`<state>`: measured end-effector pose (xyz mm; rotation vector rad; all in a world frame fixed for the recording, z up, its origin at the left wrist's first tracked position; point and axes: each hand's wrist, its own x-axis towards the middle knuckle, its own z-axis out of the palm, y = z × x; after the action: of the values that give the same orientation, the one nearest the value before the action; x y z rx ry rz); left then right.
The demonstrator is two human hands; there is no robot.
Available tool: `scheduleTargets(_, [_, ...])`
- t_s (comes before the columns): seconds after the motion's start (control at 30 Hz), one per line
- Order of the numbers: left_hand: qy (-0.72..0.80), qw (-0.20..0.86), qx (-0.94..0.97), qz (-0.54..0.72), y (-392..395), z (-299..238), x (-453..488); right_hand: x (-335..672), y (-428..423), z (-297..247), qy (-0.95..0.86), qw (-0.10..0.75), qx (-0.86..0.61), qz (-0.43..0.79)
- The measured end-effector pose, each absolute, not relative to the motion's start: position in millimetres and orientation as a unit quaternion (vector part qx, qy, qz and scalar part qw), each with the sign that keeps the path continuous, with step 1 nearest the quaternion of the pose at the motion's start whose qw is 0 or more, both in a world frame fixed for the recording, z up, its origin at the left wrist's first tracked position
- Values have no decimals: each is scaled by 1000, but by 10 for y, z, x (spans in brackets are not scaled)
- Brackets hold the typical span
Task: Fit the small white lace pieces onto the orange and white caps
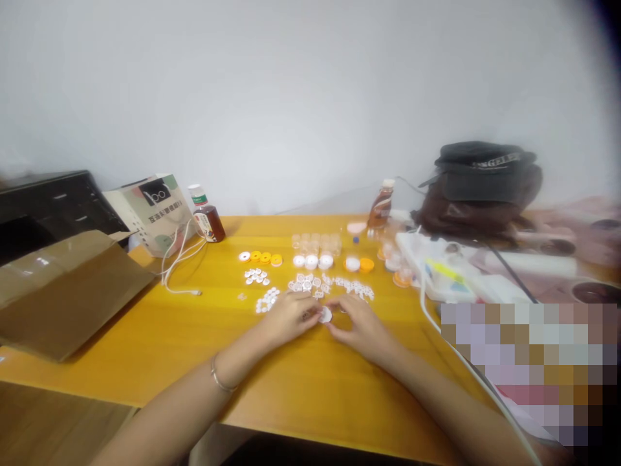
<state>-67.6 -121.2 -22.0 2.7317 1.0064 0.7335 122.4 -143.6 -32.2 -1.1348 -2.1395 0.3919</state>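
Both my hands meet at the middle of the yellow wooden table [160, 343]. My left hand [287, 317] has its fingers curled and pinches a small white round cap [325, 315] at its left side. My right hand [359, 325] is also curled, with its fingertips touching the same cap from the right. Just beyond the hands lie several small white ring-shaped parts [310, 283], and another cluster [257, 276] sits to the left. A row of orange and white caps [261, 257] and several small clear containers [315, 243] stand further back.
A brown cardboard box [63, 291] lies at the left edge, with a printed box [155, 213], a white cable [179, 265] and a dark bottle [207, 217] behind it. A brown bottle [381, 206], a white power strip [436, 265] and a dark cap on a bag [480, 181] fill the right.
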Motion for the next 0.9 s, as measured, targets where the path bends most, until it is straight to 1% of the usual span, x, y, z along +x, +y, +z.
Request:
scheduleTargets(0.1, [346, 76, 905, 235, -1210, -219, -656, 1228, -1437, -356, -832, 317, -432, 141])
scheduleTargets(0.3, [354, 90, 902, 229, -1215, -209, -633, 1248, -1409, -403, -828, 312, -448, 122])
scheduleTargets(0.47, [353, 90, 904, 224, -1213, -224, -630, 1236, -1411, -421, -835, 306, -436, 138])
scheduleTargets(0.9, [346, 102, 905, 224, -1182, -266, -627, 1229, -1415, -431, -831, 314, -439, 135])
